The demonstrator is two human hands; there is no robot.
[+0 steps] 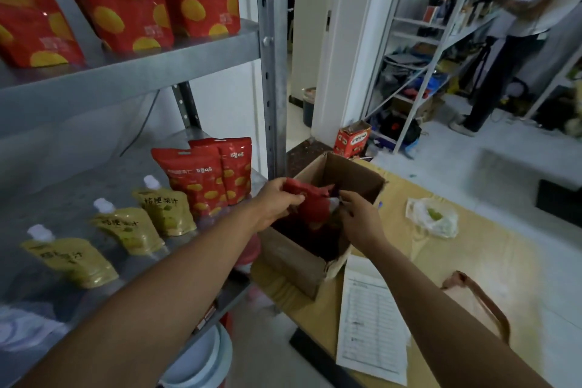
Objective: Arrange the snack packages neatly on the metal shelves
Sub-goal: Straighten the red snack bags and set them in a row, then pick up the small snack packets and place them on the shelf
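Both bare forearms reach from the bottom of the frame toward its centre, drawing close together. The left hand [277, 203] curls its fingers and thumb round the top of a red snack package [315, 208]. The right hand [359, 214] shows its back, fingers bent toward the left hand; its grasp cannot be told.

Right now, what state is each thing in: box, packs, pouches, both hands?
cardboard box: open, flaps up, on the table.
red snack pack: crumpled, lifted over the box.
left hand: fingers grip the pack's top.
right hand: at the pack's other end, grip unclear.
middle-shelf red packs: two, upright.
yellow pouches: three, capped, leaning in a row.
top-shelf red packs: upright, side by side.
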